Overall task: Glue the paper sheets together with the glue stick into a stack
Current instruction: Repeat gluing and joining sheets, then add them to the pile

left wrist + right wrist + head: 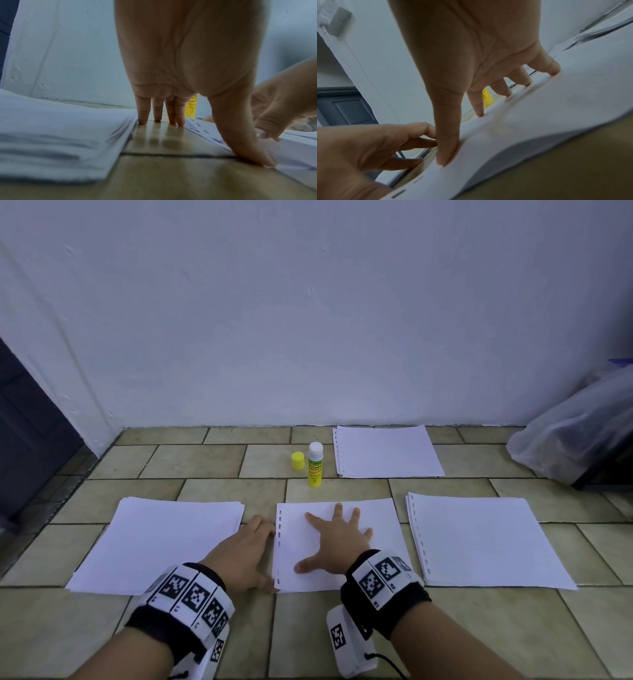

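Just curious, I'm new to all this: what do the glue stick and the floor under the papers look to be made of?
Glue stick: probably smooth plastic, a yellow printed tube with a white top; its yellow cap stands beside it. Floor: looks like glazed ceramic tile, beige slabs with dark grout lines and a faint sheen.

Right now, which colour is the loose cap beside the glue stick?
Yellow. The cap stands left of the glue stick; the head view shows it best.

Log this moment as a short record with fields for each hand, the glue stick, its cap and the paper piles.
left hand: fingers straight, tips on the tiles, against the middle paper's punched edge
right hand: flat, fingers spread, pressing the middle paper
glue stick: upright, uncapped, behind the middle paper
cap: on the tiles, left of the stick
other piles: left, right, far right
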Demonstrator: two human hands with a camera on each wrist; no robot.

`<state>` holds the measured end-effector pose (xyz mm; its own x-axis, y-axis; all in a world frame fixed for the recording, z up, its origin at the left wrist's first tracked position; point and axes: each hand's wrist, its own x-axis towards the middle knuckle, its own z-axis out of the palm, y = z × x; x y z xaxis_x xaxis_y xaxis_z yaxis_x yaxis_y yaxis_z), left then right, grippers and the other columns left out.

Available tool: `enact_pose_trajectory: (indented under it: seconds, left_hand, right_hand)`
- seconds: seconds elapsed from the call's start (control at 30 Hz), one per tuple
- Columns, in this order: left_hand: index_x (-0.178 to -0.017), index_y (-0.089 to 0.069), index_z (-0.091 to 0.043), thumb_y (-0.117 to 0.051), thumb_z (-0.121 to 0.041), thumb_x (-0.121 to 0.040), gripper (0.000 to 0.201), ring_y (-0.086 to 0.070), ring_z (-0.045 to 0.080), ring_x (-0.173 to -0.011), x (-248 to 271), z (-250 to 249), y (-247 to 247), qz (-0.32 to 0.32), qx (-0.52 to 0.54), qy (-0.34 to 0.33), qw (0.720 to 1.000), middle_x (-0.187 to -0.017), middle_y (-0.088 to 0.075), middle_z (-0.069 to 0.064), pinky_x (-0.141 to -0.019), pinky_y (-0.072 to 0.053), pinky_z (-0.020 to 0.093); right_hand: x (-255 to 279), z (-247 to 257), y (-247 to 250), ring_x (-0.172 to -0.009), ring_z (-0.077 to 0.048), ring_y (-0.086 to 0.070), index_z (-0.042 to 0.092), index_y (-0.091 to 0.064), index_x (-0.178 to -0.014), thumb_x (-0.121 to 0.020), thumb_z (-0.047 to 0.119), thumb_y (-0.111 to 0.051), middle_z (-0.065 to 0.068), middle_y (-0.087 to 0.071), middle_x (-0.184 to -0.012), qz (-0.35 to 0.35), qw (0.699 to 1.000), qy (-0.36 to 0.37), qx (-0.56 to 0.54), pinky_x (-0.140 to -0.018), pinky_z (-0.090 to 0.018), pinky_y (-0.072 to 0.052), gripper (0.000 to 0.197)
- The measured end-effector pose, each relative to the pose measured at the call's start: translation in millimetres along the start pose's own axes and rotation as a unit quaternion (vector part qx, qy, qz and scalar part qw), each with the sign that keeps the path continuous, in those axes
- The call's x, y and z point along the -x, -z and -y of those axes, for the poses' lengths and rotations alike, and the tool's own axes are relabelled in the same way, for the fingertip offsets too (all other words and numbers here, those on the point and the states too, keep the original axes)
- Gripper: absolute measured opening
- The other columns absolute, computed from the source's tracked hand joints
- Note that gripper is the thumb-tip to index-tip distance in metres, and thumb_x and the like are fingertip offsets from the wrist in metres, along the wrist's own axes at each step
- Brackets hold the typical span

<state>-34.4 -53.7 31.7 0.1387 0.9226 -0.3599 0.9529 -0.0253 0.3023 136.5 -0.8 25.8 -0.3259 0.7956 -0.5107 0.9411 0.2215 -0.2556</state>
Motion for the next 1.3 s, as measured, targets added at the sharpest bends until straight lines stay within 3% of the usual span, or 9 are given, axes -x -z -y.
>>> enact_pose_trajectory:
  seconds: [0.63, 0.87, 1.03, 1.3]
  left_hand:
    - [-0.138, -0.031, -0.023, -0.079, -0.036, -0.073, 0.082, -0.043, 0.008, -0.116, -4.0, 5.0, -5.3, -0.017, -0.014, -0.004, 1.0, -0.135, -0.032, -0.008, -0.091, -0.047, 0.027]
    - [-0.139, -0.03, -0.022, -0.078, -0.035, -0.074, 0.082, -0.043, 0.008, -0.118, -4.3, 6.7, -6.9, -0.022, -0.012, -0.011, 1.0, -0.136, -0.031, -0.008, -0.092, -0.045, 0.024]
    - [-0.138, -0.033, -0.023, -0.08, -0.034, -0.073, 0.081, -0.043, 0.008, -0.119, -6.5, 9.2, -2.2, -0.003, 0.01, -0.017, 1.0, -0.136, -0.031, -0.009, -0.098, -0.04, 0.021]
    - [-0.137, -0.034, -0.025, -0.081, -0.034, -0.071, 0.082, -0.044, 0.009, -0.119, -7.8, 13.3, -1.3, -0.001, 0.017, -0.016, 1.0, -0.136, -0.032, -0.01, -0.097, -0.04, 0.021]
  right_hand:
    - [-0.2, 5.3, -1.2, -0.141, -0.048, 0.013, 0.038, -0.008, -0.151, -0.073, 0.063, -0.068, -0.016, 0.011, -0.159, -0.014, 1.0, -0.005, 0.009, -0.108, -0.069, -0.004, 0.102]
    - [0.8, 3.9, -2.1, -0.142, -0.047, 0.014, 0.038, -0.007, -0.151, -0.073, 0.066, -0.066, -0.016, 0.012, -0.159, -0.013, 1.0, -0.002, 0.006, -0.109, -0.068, -0.003, 0.102]
    - [1.3, 0.0, 4.9, -0.143, -0.044, 0.012, 0.04, -0.01, -0.151, -0.08, 0.063, -0.061, -0.013, 0.01, -0.16, -0.002, 1.0, 0.004, -0.014, -0.111, -0.066, -0.005, 0.09]
    - [1.3, -1.2, 2.3, -0.143, -0.045, 0.013, 0.037, -0.005, -0.151, -0.067, 0.06, -0.075, -0.014, 0.01, -0.159, -0.002, 1.0, 0.016, 0.012, -0.11, -0.068, -0.007, 0.112]
